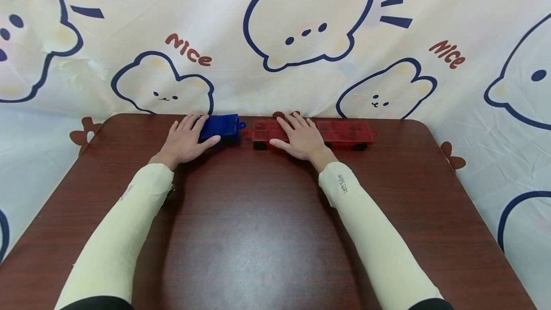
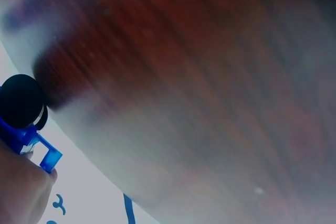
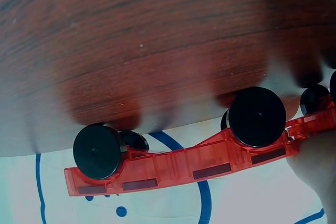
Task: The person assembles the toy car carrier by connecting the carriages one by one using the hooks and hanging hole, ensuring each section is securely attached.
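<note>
Near the table's far edge, my left hand (image 1: 185,138) grips the left part of a blue toy train car (image 1: 220,127), thumb along its near side. That car's blue hitch (image 2: 51,159) and a black wheel (image 2: 21,100) appear in the left wrist view. To the right, my right hand (image 1: 301,138) holds a red translucent toy train car (image 1: 263,130) from above, thumb at the near side, fingers across the top. A second red car (image 1: 346,132) is joined behind it in line. The blue car's hitch and the red car's front hitch lie close together.
The brown wooden table (image 1: 249,233) has rounded far corners. A pale cloth (image 1: 232,27) with cartoon figures and the word "Nice" hangs right behind its far edge and down both sides.
</note>
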Action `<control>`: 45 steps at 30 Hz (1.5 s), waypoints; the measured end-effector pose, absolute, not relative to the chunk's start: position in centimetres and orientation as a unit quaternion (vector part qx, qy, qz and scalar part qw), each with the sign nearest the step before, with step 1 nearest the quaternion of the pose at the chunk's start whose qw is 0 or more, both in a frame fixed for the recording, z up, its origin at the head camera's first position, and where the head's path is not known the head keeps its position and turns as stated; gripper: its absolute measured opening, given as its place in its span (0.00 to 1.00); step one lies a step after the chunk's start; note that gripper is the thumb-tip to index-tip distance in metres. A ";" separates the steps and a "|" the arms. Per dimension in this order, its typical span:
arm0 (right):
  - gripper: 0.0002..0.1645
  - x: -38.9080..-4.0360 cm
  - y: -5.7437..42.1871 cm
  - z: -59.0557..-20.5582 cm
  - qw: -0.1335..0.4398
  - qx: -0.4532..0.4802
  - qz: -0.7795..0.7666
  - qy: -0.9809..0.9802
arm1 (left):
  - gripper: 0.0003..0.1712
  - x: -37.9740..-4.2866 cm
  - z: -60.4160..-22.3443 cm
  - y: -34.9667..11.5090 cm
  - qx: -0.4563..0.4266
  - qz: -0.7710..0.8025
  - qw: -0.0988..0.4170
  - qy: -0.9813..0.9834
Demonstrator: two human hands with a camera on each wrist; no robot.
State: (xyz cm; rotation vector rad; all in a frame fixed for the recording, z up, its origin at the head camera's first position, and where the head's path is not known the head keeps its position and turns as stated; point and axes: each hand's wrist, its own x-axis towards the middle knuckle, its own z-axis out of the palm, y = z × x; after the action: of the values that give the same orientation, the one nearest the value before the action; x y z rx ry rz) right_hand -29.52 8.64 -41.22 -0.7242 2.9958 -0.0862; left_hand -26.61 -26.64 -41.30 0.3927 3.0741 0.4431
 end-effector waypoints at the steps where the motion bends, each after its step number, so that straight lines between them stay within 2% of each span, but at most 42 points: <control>1: 0.54 -29.5 8.7 -41.2 0.028 -0.235 -0.030 0.971 | 0.56 -26.6 -41.3 -26.7 0.126 0.142 0.007 0.982; 45: 0.55 -29.9 8.8 -41.6 0.023 -0.246 -0.036 0.968 | 0.59 -26.1 -40.3 -26.0 0.125 0.091 0.051 0.987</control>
State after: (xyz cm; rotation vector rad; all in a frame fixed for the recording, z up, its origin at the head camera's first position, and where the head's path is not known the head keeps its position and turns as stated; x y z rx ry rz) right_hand -29.88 8.80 -41.58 -0.7610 2.9981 -0.1104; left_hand -26.13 -26.00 -40.26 0.3796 3.0025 0.2774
